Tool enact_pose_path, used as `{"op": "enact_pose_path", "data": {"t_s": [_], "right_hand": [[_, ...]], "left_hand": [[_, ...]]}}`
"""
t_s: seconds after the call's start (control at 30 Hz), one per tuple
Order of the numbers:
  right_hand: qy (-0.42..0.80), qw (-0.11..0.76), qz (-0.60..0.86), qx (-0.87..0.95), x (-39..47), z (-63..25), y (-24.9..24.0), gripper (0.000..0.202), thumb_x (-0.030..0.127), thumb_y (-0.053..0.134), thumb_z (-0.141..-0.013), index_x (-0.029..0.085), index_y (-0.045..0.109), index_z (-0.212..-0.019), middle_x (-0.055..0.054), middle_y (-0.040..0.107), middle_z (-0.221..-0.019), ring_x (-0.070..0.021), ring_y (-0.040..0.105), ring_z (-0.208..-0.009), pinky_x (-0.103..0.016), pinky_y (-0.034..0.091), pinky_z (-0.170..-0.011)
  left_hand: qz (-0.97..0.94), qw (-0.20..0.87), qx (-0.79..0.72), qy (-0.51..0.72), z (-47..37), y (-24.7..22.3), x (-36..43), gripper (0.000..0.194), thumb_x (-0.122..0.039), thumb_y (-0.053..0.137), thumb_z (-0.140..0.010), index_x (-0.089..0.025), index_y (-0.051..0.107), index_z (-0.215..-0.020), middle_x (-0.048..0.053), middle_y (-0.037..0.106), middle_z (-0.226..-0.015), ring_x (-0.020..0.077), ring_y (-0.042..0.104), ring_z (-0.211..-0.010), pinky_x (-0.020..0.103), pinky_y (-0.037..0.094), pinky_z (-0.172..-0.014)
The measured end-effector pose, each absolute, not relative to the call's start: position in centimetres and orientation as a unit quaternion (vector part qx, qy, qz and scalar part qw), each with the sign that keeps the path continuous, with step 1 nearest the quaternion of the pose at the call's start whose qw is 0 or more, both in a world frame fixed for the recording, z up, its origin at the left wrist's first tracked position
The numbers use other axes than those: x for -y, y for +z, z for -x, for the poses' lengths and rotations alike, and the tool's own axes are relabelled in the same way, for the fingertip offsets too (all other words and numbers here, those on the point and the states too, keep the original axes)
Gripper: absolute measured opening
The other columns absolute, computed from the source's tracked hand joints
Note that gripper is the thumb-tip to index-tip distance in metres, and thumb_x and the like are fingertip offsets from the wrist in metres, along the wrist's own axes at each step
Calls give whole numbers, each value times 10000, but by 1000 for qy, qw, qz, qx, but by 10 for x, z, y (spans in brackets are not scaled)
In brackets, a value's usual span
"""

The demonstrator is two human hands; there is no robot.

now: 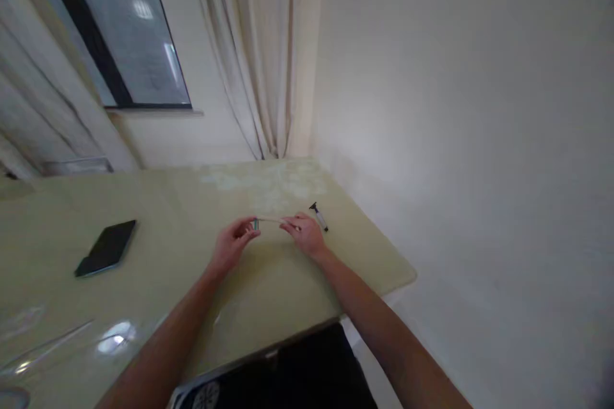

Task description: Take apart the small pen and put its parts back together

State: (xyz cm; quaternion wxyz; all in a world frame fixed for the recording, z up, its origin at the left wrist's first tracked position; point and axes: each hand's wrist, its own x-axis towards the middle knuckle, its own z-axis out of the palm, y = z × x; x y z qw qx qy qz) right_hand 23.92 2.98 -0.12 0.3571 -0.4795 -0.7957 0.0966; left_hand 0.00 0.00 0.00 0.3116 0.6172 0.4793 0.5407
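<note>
Pale strip (pixel 270 219): being held roughly level between left hand (pixel 234 243) and right hand (pixel 307 236), over the tabletop (pixel 268 287).

Pinching the strip's near end and a small blue-green piece (pixel 256 224) between left thumb and fingers, parted only slightly; not telling whether the two are joined. Closing right fingertips on the other end. Calling for a light, even pinch and steady wrists, to avoid flexing something so thin. Seeing a small black-and-white implement (pixel 320 217) just beside the right hand, a dark flat device (pixel 106 248) well left of the left; making out no container around either.
</note>
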Motion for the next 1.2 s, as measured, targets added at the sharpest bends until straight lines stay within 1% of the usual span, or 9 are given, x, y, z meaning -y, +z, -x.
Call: {"op": "enact_pose_path", "data": {"t_s": [0.07, 0.17, 0.3, 0.37, 0.57, 0.73, 0.83, 1.0, 1.2], "right_hand": [[89, 338, 521, 778, -34, -246, -2, 261, 435, 635, -988, 260, 809, -1074, -38, 695, -868, -165, 601, -830, -246, 384, -715], [110, 342, 530, 768, -37, -252, -3, 273, 446, 645, -978, 247, 815, -1055, -34, 677, -825, -157, 584, -762, -246, 379, -685], [174, 393, 443, 786, -36, -249, -5, 267, 423, 673, -963, 231, 807, -1092, -19, 665, -805, -131, 577, -718, -228, 399, -680], [200, 394, 396, 805, -35, -244, -6, 251, 411, 696, -948, 232, 810, -1082, -12, 658, -791, -125, 571, -704, -223, 407, -679], [146, 412, 434, 788, -36, -241, -6, 248, 408, 691, -953, 223, 818, -1060, -39, 677, -816, -156, 578, -799, -247, 410, -738], [182, 422, 409, 788, -34, -242, -5, 248, 414, 700, -944, 234, 815, -1068, -36, 679, -828, -145, 575, -762, -241, 421, -720], [217, 406, 375, 805, -33, -239, -5, 225, 389, 714, -936, 236, 816, -1066, -23, 664, -788, -135, 572, -722, -232, 420, -695], [189, 404, 418, 791, -34, -240, -3, 161, 324, 722, -937, 216, 830, -987, -9, 632, -730, -126, 556, -689, -229, 385, -669], [199, 402, 418, 790, -34, -241, -1, 161, 328, 721, -938, 216, 830, -973, -1, 619, -715, -116, 547, -665, -222, 373, -655]], "left_hand": [[-634, 327, -468, 521, -5, 1, 1, 420, -408, 816, -720, -169, 753, -1060, -27, 633, -697, 136, 553, -618, 256, 434, -602], [-641, 332, -463, 514, -7, 2, 3, 409, -408, 817, -718, -173, 755, -1047, -26, 630, -693, 137, 555, -617, 257, 433, -599], [-626, 312, -478, 532, -3, 4, 4, 409, -418, 804, -736, -177, 749, -1063, -19, 636, -727, 134, 552, -624, 256, 430, -603], [-618, 305, -484, 539, -1, 5, 4, 419, -423, 799, -743, -179, 745, -1079, -16, 634, -744, 132, 550, -627, 254, 425, -599], [-624, 336, -467, 529, -3, 3, 5, 434, -427, 821, -716, -166, 744, -1054, -19, 625, -704, 137, 554, -621, 258, 432, -602], [-612, 325, -472, 545, -1, 4, 4, 433, -431, 806, -737, -171, 742, -1077, -17, 621, -734, 131, 545, -630, 252, 428, -601], [-612, 317, -474, 548, 1, 5, 4, 434, -434, 800, -748, -182, 741, -1097, -18, 619, -745, 130, 543, -637, 251, 430, -605], [-623, 327, -468, 535, -3, 2, 4, 393, -422, 817, -729, -176, 745, -1026, -19, 626, -710, 130, 542, -613, 247, 420, -584], [-624, 319, -468, 538, -3, 3, 5, 372, -424, 810, -732, -182, 746, -1008, -15, 639, -713, 133, 554, -610, 248, 430, -582]]}}
